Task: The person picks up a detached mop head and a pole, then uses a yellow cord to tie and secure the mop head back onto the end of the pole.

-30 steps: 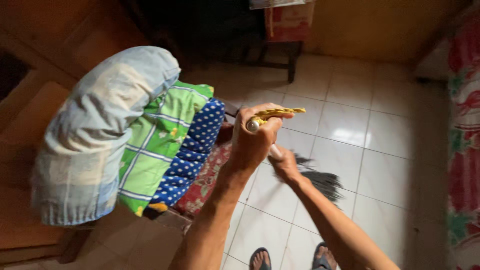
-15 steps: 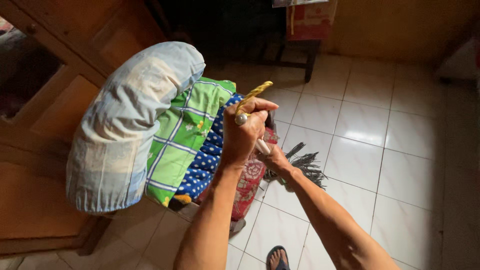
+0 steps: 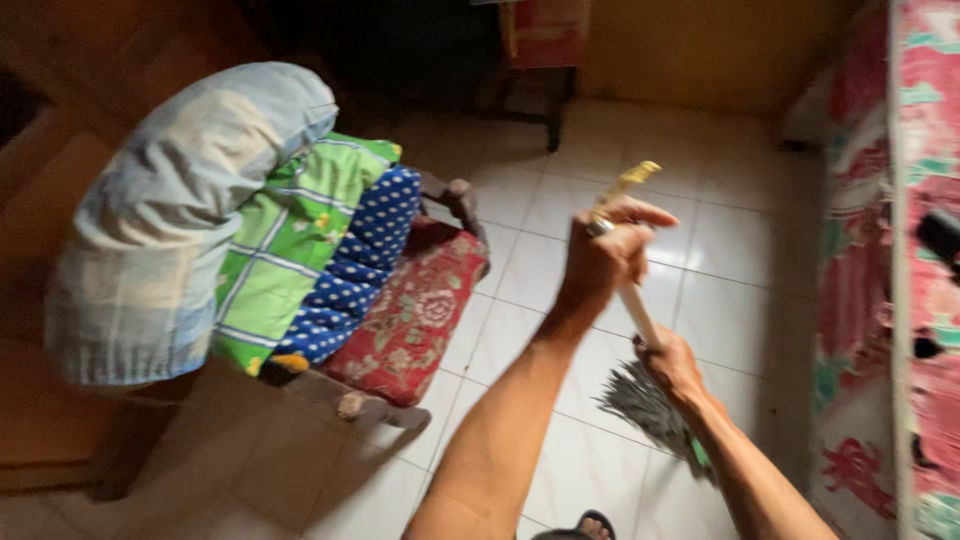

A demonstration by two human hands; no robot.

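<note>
A broom with a pale stick [image 3: 638,312], a yellow patterned top end [image 3: 630,180] and dark bristles [image 3: 640,400] points down at the white tiled floor [image 3: 720,250]. My left hand [image 3: 600,255] grips the stick near its top. Lower down, just above the bristles, my right hand [image 3: 672,365] is closed around the stick. Both arms reach in from the bottom of the view.
To the left, a wooden chair with a red floral cushion [image 3: 415,320] carries stacked pillows: pale blue checked [image 3: 170,220], green checked [image 3: 290,240], blue dotted [image 3: 365,255]. A red patterned mattress [image 3: 900,280] stands along the right. A dark table leg [image 3: 553,125] is at the back.
The broom and both hands have shifted to the right, away from the chair, and the bristles now sit farther right on the floor. The view has turned right, showing the mattress.
</note>
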